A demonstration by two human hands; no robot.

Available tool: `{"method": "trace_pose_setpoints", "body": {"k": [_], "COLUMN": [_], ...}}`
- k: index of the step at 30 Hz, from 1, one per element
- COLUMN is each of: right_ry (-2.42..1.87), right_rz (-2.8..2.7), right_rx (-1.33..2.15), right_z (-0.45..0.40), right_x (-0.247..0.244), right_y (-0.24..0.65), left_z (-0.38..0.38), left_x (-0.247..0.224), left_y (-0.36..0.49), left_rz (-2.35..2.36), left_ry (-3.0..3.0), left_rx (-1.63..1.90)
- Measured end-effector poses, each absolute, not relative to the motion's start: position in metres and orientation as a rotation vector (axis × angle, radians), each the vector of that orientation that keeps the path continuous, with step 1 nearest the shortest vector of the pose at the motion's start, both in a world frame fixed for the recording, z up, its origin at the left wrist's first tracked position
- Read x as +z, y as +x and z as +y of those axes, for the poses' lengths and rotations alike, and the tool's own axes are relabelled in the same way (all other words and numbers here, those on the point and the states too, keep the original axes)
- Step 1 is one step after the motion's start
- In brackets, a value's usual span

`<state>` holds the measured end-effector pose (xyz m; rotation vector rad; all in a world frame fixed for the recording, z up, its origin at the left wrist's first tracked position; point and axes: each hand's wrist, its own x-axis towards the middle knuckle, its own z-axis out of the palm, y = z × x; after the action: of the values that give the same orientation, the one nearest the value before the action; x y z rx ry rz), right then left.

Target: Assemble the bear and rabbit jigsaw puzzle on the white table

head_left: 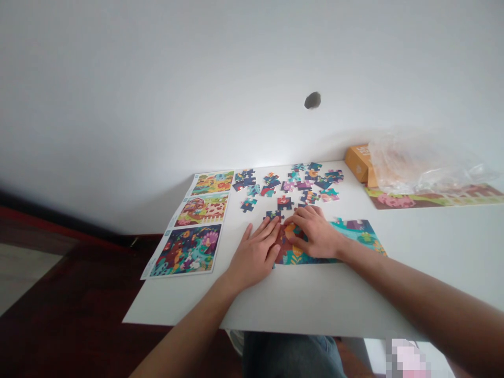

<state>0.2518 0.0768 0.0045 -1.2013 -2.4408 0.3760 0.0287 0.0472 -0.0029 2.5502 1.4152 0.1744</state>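
Note:
A partly joined jigsaw puzzle (356,236) with a forest picture lies flat on the white table. My left hand (254,257) rests palm down at its left end, fingers stretched out over the edge. From the right, my right hand (317,231) reaches over the puzzle with bent fingers. Its thumb and fingertips close on a puzzle piece near the upper left, mostly hidden by the hand. Just beyond my left fingertips is a loose dark piece (272,215), and a red and dark piece (285,203) lies behind it.
Several loose pieces (305,185) are spread towards the wall. A picture sheet (189,249) with three scenes lies at the left. At the back right, clear plastic wrapping (421,163) leans over an orange box (358,161) and a farm picture strip (397,199).

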Motion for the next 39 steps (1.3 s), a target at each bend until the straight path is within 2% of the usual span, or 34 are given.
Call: {"method": "trace_pose_setpoints", "body": {"k": [17, 39], "right_ry": [-1.069, -0.995], "right_rz": [-2.56, -2.447], "right_rx": [0.323, 0.297], "right_z": [0.063, 0.072], "right_x": [0.014, 0.006], "right_y": [0.249, 0.24], "left_z": [0.048, 0.046], "left_x": [0.001, 0.006], "left_y": [0.032, 0.04], "left_rz": [1.469, 1.553], "left_ry": [2.437, 2.4], "left_rx": [0.164, 0.191]}}
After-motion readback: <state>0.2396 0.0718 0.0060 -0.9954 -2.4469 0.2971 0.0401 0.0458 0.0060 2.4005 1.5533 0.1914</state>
